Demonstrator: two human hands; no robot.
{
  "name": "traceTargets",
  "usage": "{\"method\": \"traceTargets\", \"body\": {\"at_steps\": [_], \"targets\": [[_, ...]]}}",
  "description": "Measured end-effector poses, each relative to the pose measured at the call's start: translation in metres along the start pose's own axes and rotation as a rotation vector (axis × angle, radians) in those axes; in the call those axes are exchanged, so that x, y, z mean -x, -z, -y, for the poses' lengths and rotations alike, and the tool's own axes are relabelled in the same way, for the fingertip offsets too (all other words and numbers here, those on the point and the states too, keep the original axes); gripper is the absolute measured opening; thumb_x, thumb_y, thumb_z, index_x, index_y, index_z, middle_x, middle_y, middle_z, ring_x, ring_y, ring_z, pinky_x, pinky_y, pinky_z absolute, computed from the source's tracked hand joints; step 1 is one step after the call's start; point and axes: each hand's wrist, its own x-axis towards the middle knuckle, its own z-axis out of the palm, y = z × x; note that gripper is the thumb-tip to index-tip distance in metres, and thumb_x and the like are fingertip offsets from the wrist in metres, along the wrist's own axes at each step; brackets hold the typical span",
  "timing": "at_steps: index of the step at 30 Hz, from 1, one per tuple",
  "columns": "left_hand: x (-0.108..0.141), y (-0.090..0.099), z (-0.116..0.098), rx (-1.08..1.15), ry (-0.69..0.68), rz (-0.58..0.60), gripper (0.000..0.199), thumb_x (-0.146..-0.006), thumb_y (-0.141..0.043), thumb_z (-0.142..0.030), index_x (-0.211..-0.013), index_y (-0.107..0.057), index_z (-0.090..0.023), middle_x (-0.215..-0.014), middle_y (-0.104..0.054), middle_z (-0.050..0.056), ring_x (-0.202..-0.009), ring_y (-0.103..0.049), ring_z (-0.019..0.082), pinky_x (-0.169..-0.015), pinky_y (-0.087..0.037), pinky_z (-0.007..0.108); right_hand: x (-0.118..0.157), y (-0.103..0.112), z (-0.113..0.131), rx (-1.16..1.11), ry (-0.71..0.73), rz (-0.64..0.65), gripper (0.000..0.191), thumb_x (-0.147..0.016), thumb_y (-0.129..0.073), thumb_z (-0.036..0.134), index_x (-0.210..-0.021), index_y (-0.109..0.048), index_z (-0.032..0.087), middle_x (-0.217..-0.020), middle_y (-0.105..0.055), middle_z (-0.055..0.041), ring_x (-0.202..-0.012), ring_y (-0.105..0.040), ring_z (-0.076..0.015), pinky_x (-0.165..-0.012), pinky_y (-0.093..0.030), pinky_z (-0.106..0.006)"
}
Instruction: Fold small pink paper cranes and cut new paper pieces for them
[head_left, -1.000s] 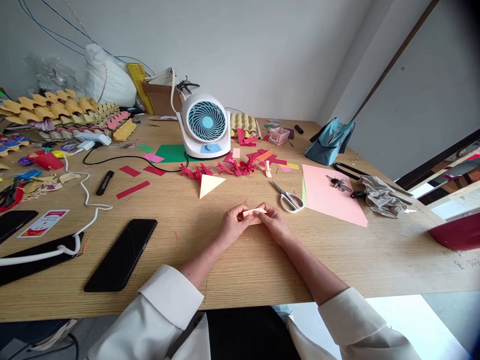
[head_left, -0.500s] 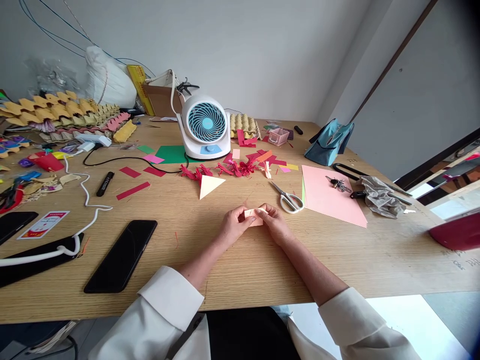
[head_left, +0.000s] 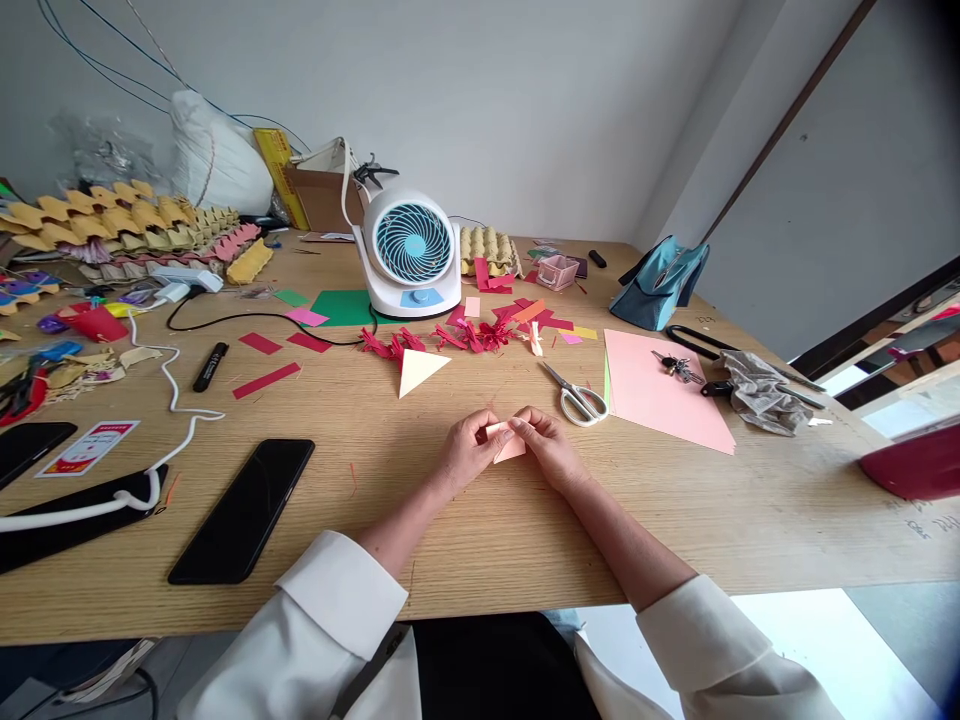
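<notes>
Between my hands is a small piece of light pink paper point(head_left: 511, 449), partly covered by the fingers and looking folded. My left hand point(head_left: 471, 446) pinches its left side, and my right hand point(head_left: 550, 446) grips the right side with the thumb on top. Just right of my right hand lie white-handled scissors point(head_left: 582, 404), blades pointing away to the left. A cream paper triangle point(head_left: 421, 371) rests on the table beyond my left hand. Behind it stretches a row of crumpled red paper pieces point(head_left: 472, 338).
A white fan point(head_left: 415, 250) stands at the back. Pink paper sheets point(head_left: 664, 385) with keys point(head_left: 679, 368) on them lie at the right, near a teal bag point(head_left: 660, 285). A black phone point(head_left: 244, 510) and a marker point(head_left: 211, 367) are at the left, with egg trays point(head_left: 112, 225) farther back.
The pink paper has tilted between my fingers, and its lower corner now shows further down toward me. Both hands stay in nearly the same place.
</notes>
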Motion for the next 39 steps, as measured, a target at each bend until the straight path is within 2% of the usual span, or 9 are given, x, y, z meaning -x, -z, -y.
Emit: {"method": "traceTargets", "body": {"at_steps": [3,9,16,20,24,31,36,39], "targets": [[0.000,0.002,-0.002,-0.004,-0.029,-0.009,0.035,-0.084,-0.059,-0.045,-0.065,-0.045,-0.019,-0.060,-0.040,-0.006,-0.058,-0.039,0.010,-0.056,-0.031,0.023,0.000,-0.001,0.002,-0.008,0.001,0.037,0.040,-0.080,-0.068,0.057,-0.067,-0.056,0.020,-0.062,-0.049,0.0029,-0.058,-0.039,-0.0120,-0.058,-0.031,-0.026],[0.001,0.004,-0.006,0.060,-0.050,0.085,0.038,-0.088,-0.053,-0.041,-0.061,-0.036,-0.020,-0.056,-0.039,-0.005,-0.058,-0.040,0.011,-0.058,-0.033,0.023,0.001,-0.001,0.001,-0.014,0.012,0.077,0.038,-0.080,-0.069,0.057,-0.072,-0.060,0.021,-0.068,-0.053,0.0018,-0.062,-0.044,-0.0132,-0.061,-0.035,-0.026],[0.003,0.005,-0.010,0.093,-0.043,0.013,0.041,-0.088,-0.050,-0.041,-0.059,-0.030,-0.020,-0.057,-0.029,-0.005,-0.059,-0.032,0.011,-0.058,-0.029,0.025,0.001,-0.001,-0.001,-0.043,0.048,0.101,0.033,-0.084,-0.067,0.052,-0.074,-0.061,0.021,-0.071,-0.054,0.0014,-0.065,-0.046,-0.0136,-0.065,-0.037,-0.026],[0.004,0.004,-0.012,0.196,-0.003,-0.002,0.043,-0.085,-0.055,-0.040,-0.059,-0.028,-0.020,-0.058,-0.027,-0.006,-0.058,-0.029,0.010,-0.057,-0.026,0.025,0.000,-0.002,-0.003,-0.046,0.077,0.108,0.033,-0.085,-0.068,0.050,-0.074,-0.061,0.019,-0.072,-0.056,0.0007,-0.068,-0.048,-0.0136,-0.067,-0.039,-0.026],[0.005,0.000,-0.011,0.403,0.074,0.006,0.048,-0.082,-0.060,-0.041,-0.058,-0.025,-0.020,-0.058,-0.023,-0.006,-0.057,-0.024,0.009,-0.056,-0.023,0.025,0.000,-0.003,-0.003,-0.066,0.094,0.133,0.031,-0.086,-0.067,0.047,-0.074,-0.061,0.019,-0.071,-0.054,0.0012,-0.067,-0.047,-0.0132,-0.067,-0.038,-0.026],[0.005,-0.003,-0.006,0.730,0.218,0.020,0.042,-0.079,-0.065,-0.043,-0.060,-0.035,-0.019,-0.059,-0.031,-0.005,-0.056,-0.030,0.009,-0.053,-0.027,0.023,0.000,-0.001,-0.001,-0.102,0.095,0.112,0.031,-0.085,-0.068,0.046,-0.072,-0.060,0.019,-0.071,-0.051,0.0020,-0.067,-0.045,-0.0126,-0.066,-0.036,-0.026],[0.004,-0.004,-0.004,0.757,0.225,-0.010,0.046,-0.077,-0.067,-0.043,-0.058,-0.033,-0.019,-0.058,-0.030,-0.006,-0.054,-0.030,0.008,-0.052,-0.028,0.022,-0.001,-0.001,-0.003,-0.131,0.087,0.121,0.030,-0.086,-0.068,0.044,-0.072,-0.059,0.019,-0.071,-0.051,0.0020,-0.067,-0.044,-0.0123,-0.066,-0.036,-0.026],[0.003,-0.002,-0.006,0.738,0.220,-0.015,0.049,-0.078,-0.065,-0.049,-0.059,-0.032,-0.019,-0.058,-0.030,-0.006,-0.054,-0.030,0.008,-0.053,-0.028,0.022,-0.001,0.000,-0.004,-0.154,0.064,0.095,0.031,-0.085,-0.069,0.045,-0.071,-0.057,0.019,-0.070,-0.050,0.0024,-0.065,-0.043,-0.0119,-0.064,-0.035,-0.025]]}}
